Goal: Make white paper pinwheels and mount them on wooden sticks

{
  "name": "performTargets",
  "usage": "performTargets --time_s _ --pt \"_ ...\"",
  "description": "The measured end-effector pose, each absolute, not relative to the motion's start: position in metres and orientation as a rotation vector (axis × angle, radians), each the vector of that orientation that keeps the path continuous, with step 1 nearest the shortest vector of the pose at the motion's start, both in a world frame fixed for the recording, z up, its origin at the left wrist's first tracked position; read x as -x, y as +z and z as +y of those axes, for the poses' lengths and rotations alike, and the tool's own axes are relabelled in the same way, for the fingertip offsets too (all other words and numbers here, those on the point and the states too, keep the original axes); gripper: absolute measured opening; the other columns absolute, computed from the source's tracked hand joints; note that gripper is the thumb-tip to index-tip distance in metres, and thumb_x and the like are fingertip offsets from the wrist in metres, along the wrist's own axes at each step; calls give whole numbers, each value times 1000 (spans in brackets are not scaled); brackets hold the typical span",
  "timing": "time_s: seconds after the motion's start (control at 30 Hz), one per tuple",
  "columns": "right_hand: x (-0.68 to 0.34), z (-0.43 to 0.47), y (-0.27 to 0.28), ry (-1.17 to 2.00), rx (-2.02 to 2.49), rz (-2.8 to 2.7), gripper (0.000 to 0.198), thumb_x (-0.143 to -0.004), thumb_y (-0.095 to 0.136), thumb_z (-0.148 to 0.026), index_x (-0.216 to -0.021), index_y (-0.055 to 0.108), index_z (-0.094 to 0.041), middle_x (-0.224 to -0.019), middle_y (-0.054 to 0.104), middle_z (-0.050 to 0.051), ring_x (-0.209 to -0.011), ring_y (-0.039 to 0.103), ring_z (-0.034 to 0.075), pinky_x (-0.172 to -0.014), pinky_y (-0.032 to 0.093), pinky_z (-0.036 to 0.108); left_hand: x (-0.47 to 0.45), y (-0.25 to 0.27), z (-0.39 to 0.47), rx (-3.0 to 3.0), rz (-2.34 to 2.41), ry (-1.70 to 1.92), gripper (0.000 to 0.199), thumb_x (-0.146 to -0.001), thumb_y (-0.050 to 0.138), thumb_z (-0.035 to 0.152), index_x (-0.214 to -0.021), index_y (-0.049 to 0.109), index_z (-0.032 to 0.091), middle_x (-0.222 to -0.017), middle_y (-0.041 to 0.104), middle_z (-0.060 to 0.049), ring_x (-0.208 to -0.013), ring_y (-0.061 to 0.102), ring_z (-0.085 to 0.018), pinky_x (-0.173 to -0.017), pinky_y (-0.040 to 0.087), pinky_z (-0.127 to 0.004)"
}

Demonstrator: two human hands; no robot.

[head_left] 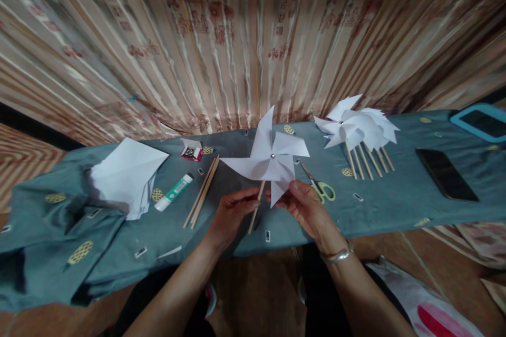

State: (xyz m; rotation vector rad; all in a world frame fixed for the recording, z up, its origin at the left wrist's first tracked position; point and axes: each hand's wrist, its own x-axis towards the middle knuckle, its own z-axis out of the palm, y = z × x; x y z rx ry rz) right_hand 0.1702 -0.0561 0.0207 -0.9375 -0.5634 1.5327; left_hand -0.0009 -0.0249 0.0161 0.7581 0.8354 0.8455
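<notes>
A white paper pinwheel (263, 166) with a silver pin at its centre is held up over the cloth in front of me. My left hand (237, 213) pinches its thin wooden stick below the blades. With thumb and fingers, my right hand (306, 205) grips the edge of the lower right blade. Green-handled scissors (326, 190) lie just beyond my right hand. To the left of my left hand are several loose wooden sticks (203, 192) and a glue stick (174, 192). Behind them sits a small open red box of pins (192, 152).
A stack of white paper sheets (128, 171) lies at the left of the cloth-covered table (379, 205). Several finished pinwheels (361, 126) lie at the back right, near a black phone (446, 174) and a blue-framed device (482, 120). A curtain (245, 37) hangs behind the table.
</notes>
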Motion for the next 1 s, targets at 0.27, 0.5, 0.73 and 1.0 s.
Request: performTargets --time_s 0.27,0.5,0.73,1.0 --pt "-171 -55 21 1497 1007 -541 30 -68 82 -50 -78 76 -23 -69 75 2 -58 66 14 -55 57 26 2 15 -26 -727 897 824 36 -57 88 26 -91 79 16 -90 78 -9 -86 70 -21 -88 50 -35" --pt "-170 -58 19 1397 1164 -767 36 -66 81 -56 -76 76 -21 -67 72 1 -67 65 15 -65 51 26 -9 24 -24 -673 840 864 34 -50 90 26 -82 80 18 -83 78 -6 -78 70 -18 -91 50 -35" --pt "-185 -57 20 1268 1155 -776 35 -72 76 -58 -74 76 -23 -69 71 1 -67 61 15 -66 48 27 -22 24 -23 -690 826 882 31 -53 89 25 -82 80 20 -85 78 -6 -80 68 -18 -85 49 -31" --pt "-203 -52 31 1173 1142 -558 33 -58 87 -50 -75 78 -24 -66 67 -2 -58 53 10 -53 46 21 -24 16 -25 -759 878 851 28 -55 86 22 -82 81 19 -79 77 -5 -78 66 -17 -83 48 -29"
